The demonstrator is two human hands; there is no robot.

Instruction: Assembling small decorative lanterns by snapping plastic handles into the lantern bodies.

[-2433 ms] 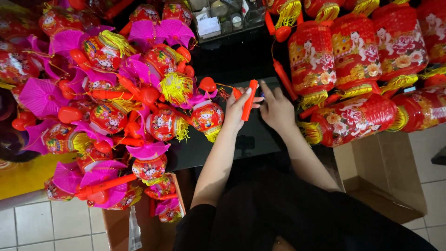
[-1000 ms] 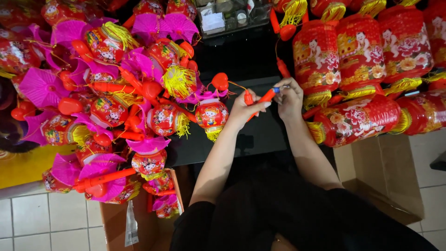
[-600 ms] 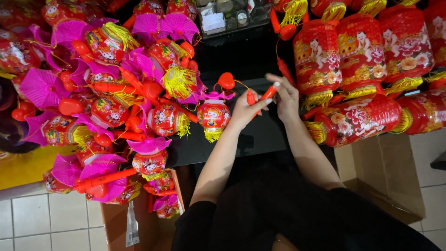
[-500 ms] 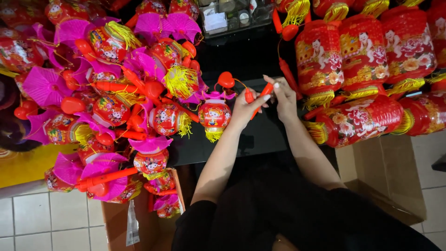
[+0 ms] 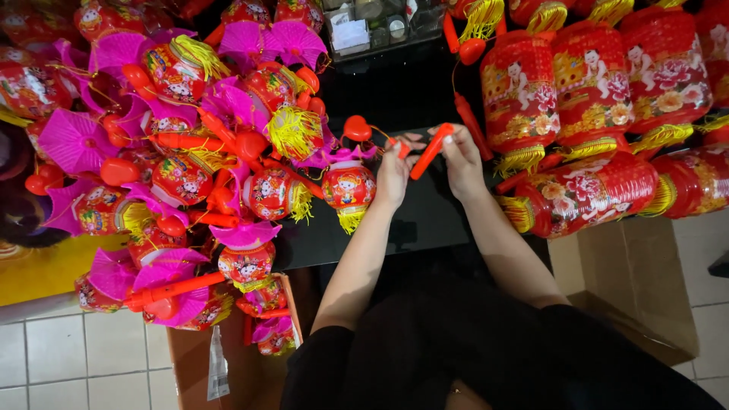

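Note:
My left hand (image 5: pixel 393 176) and my right hand (image 5: pixel 461 159) meet over a black tabletop (image 5: pixel 425 220). Both grip a red plastic stick handle (image 5: pixel 430 152), tilted up to the right. A thin wire runs from it to a red heart piece (image 5: pixel 357 127) and a small round red lantern (image 5: pixel 348 186) with a cartoon print and a yellow tassel. That lantern hangs just left of my left hand.
A big heap of small red lanterns with pink fans (image 5: pixel 190 167) fills the left. Large red cylindrical lanterns (image 5: pixel 600 114) with yellow tassels lie at the right. An open cardboard box (image 5: pixel 630 281) stands on the tiled floor; another box (image 5: pixel 243 357) sits below the heap.
My hands have shifted slightly up and together on the red stick. The small lantern has swung a little nearer my left hand.

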